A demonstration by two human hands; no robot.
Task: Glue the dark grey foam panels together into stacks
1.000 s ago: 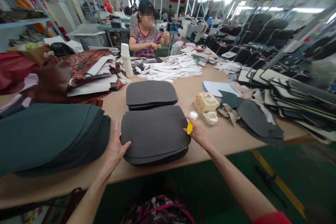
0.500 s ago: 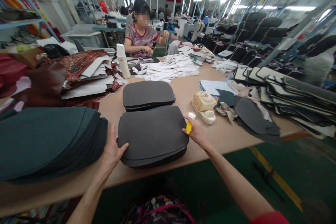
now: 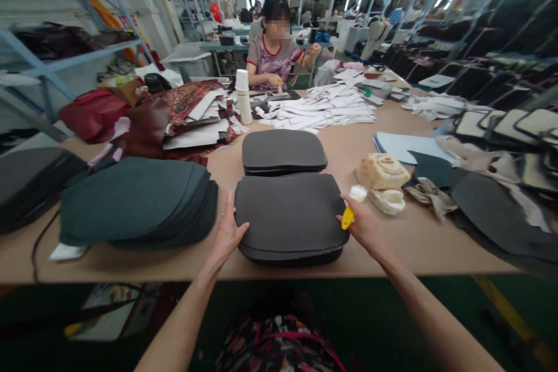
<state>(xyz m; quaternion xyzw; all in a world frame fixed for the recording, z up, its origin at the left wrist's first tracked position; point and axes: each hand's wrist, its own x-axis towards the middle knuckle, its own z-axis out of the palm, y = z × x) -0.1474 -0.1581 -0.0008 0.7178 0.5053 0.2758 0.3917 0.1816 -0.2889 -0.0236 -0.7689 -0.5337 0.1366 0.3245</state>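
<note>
A stack of dark grey panels (image 3: 290,209) with rounded corners lies flat before me near the table's front edge. My left hand (image 3: 229,229) rests against its left side, fingers stretched and thumb apart, the thumb over the top edge. At the right side my right hand (image 3: 364,224) touches the stack while gripping a yellow-handled brush (image 3: 347,218). White bristles show beyond my fingers. Just behind lies a second grey stack (image 3: 283,150). To the right of my right hand stand a pale, stained container (image 3: 382,171) and a small whitish dish-like piece (image 3: 387,201).
Dark green panels (image 3: 131,200) are piled on the left, patterned and brown material (image 3: 148,125) behind them. A white bottle (image 3: 243,99) stands near white strips (image 3: 318,107). Across the table (image 3: 300,276) a co-worker (image 3: 274,49) sits. Cloth scraps (image 3: 431,197) and grey pieces (image 3: 501,209) lie right.
My view has turned left, so the table and its contents appear farther right. Both hands remain at the sides of the front stack, and the brush is still in my right hand.
</note>
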